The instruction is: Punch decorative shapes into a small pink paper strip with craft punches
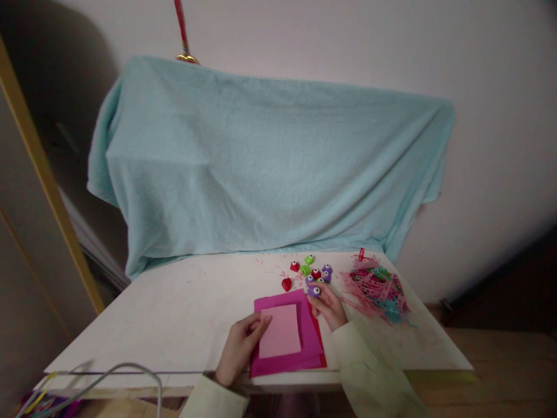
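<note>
In the head view, a light pink sheet (281, 331) is being steadied on a stack of magenta paper (311, 339), which serves here as the landmark. The left hand (241, 347) is being rested on the near left edge of the stack, its fingers laid flat and loose against the pink sheet's left edge, pressing rather than gripping. The right hand (328, 305) is being held at the far right corner of the stack, its fingertips closed around a small purple punch (314, 291). The punch is thus lying just beyond the stack's far edge, nearer the right hand than the left. The pink sheet's long axis is running away from the person, slightly tilted.

Beyond the stack, a cluster of small punches (311, 270) in red, green and purple is being kept close together. To the right of the stack, well apart, a heap of paper scraps (376, 290) is lying. Left of the stack, the worktop (174, 313) is being left bare out to its edge. Behind it, a pale blue cloth (261, 168) is draped.
</note>
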Available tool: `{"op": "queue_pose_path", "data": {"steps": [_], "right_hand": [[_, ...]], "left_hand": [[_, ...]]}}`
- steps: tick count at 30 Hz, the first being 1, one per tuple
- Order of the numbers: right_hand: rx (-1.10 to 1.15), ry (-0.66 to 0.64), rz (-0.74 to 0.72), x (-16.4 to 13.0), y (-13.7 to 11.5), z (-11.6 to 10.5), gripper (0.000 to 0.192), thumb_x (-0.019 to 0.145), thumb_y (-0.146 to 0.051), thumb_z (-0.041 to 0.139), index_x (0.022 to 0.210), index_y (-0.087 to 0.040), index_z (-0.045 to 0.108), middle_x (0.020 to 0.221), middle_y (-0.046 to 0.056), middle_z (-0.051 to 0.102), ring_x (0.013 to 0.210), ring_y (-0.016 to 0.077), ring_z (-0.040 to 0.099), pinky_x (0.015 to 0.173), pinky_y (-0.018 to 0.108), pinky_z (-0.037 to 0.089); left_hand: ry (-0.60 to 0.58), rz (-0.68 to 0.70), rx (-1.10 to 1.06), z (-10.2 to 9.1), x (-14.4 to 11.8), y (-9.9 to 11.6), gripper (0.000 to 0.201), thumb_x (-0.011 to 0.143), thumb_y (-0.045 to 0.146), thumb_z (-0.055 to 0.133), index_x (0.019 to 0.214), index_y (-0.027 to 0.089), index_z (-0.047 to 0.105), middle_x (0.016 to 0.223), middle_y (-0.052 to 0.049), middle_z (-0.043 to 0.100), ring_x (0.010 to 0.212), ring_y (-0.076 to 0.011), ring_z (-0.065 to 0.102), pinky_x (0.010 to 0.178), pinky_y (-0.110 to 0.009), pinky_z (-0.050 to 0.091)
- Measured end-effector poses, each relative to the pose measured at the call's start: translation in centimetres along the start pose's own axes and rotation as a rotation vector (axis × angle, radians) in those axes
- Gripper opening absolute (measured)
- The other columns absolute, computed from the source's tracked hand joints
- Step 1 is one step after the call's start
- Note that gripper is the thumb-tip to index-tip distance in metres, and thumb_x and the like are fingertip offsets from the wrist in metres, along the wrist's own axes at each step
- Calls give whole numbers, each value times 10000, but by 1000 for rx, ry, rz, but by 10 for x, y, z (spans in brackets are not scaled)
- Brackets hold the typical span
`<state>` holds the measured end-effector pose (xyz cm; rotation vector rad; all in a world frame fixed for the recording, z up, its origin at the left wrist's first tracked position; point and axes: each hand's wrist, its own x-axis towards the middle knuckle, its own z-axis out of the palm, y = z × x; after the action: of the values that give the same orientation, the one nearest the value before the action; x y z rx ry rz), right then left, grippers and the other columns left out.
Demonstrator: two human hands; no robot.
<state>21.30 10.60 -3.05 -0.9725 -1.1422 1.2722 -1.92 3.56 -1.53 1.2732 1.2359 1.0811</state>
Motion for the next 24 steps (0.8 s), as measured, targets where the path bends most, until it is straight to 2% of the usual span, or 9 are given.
{"op": "queue_pose_path", "data": {"steps": [3,6,10,13,15,18,21,24], "right_hand": [[31,-18,16,-1,1,2,476,606,-406,751,1004,-211,577,685,-7,605,377,68,428,367,213,334],[4,42,-22,-1,1,2,463,611,-408,749,983,-184,590,676,9,609,424,92,454,405,236,370],[-125,286,-170,3,-4,-6,388,705,-430,672,981,-180,561,667,20,611,529,137,521,483,256,427],[-234,429,-279,11,-17,-19,358,784,-475,561,997,-191,515,894,75,653,629,161,583,553,273,471],[-346,364,-282,20,-27,-29,364,806,-495,514,1023,-203,498,977,86,655,720,185,617,618,292,492],[-550,243,-243,35,-40,-39,336,819,-509,480,1015,-237,507,870,42,687,781,205,640,720,323,488],[-667,131,-184,47,-45,-41,304,802,-520,495,937,-250,530,725,8,688,733,211,655,713,319,485],[-681,103,-171,53,-46,-37,287,784,-522,519,891,-255,537,667,-7,677,682,206,657,668,305,490]], "left_hand": [[9,4,14,0,0,-1,415,762,536,547,765,128,620,587,9,529,508,-104,436,456,-176,311],[4,4,15,-1,1,-3,405,769,523,546,762,124,618,600,3,535,519,-105,443,459,-174,317],[0,-7,-3,1,1,-4,417,770,535,537,777,126,619,596,8,533,521,-104,442,462,-173,318],[-1,11,1,1,1,-2,418,769,539,536,781,130,623,575,20,510,510,-98,416,458,-171,301],[0,29,12,1,1,-1,412,770,533,538,769,131,623,559,26,491,502,-92,398,454,-170,288],[14,47,37,1,2,-1,422,770,542,532,754,130,623,540,33,470,488,-88,380,450,-172,280],[23,67,60,0,2,-3,427,778,541,522,754,128,627,551,26,473,497,-91,382,455,-175,283],[36,61,62,1,2,-4,446,767,558,523,746,126,630,560,16,490,500,-97,390,453,-178,284]]}}
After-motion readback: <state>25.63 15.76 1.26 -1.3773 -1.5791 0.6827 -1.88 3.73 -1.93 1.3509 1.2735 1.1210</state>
